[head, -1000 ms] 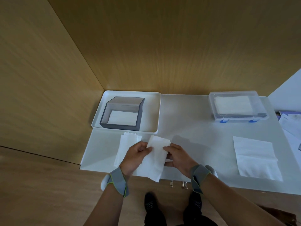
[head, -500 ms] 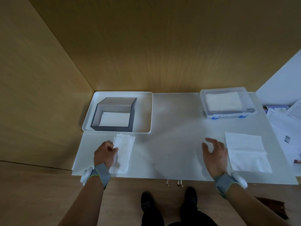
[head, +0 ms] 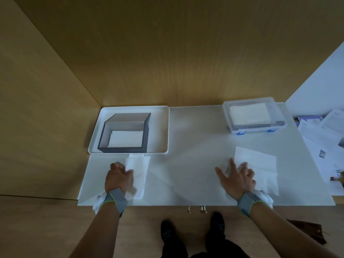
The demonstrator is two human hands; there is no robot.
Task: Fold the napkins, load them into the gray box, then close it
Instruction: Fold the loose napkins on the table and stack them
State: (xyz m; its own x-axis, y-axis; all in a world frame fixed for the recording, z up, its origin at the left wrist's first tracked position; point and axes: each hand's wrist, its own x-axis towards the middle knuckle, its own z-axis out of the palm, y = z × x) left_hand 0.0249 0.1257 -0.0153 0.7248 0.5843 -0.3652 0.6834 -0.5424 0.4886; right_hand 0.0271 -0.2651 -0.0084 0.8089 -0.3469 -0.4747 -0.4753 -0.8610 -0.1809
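Note:
The gray box (head: 123, 149) stands open in a white tray (head: 160, 127) at the back left, its lid tilted up behind it and a folded white napkin lying inside. A stack of folded napkins (head: 138, 172) lies on the table just in front of the tray. My left hand (head: 118, 178) rests on the stack's left edge, fingers curled on it. A flat unfolded napkin (head: 260, 168) lies at the front right. My right hand (head: 236, 178) is spread with its fingertips on that napkin's left edge.
A clear plastic box (head: 254, 116) with blue latches holds more napkins at the back right. Loose papers (head: 323, 138) cover a surface to the right. Wooden walls close in the table's back and left. My feet stand below the table's front edge.
Both hands held a folded napkin at the centre a second ago. The left hand laid it on the stack at the left; the right hand moved right and reached the flat napkin.

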